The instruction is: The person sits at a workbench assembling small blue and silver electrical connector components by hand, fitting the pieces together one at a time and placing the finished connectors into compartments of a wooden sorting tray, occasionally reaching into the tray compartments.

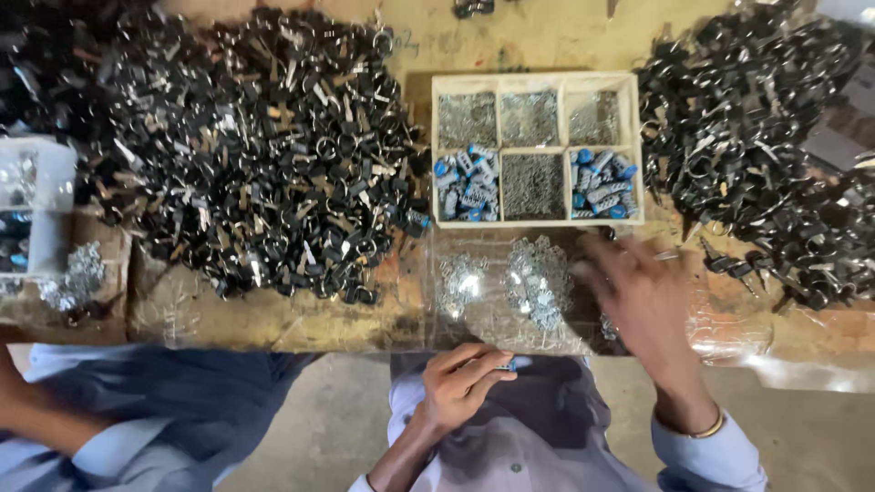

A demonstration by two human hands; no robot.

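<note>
Heaps of black keys (255, 155) cover your worn wooden bench (273, 319), flanking a six-compartment tray (538, 82) of small metal and blue parts; bare concrete floor lies below. Your left hand (460, 383) curls, pinching a small blue piece (507, 365) near your lap. Your right hand (638, 296), blurred, fingers loosely spread, hovers beside loose silver bits (538, 278).

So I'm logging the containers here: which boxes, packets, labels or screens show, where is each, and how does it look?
Pale wooden six-compartment tray: top centre of bench; grey metal parts, blue-and-silver pieces in two lower compartments.
Clear plastic sheet or bag: bench front edge, under silvery parts, near the blurred right hand.
White box: left edge, partly cut off.
No labels or screens visible.
</note>
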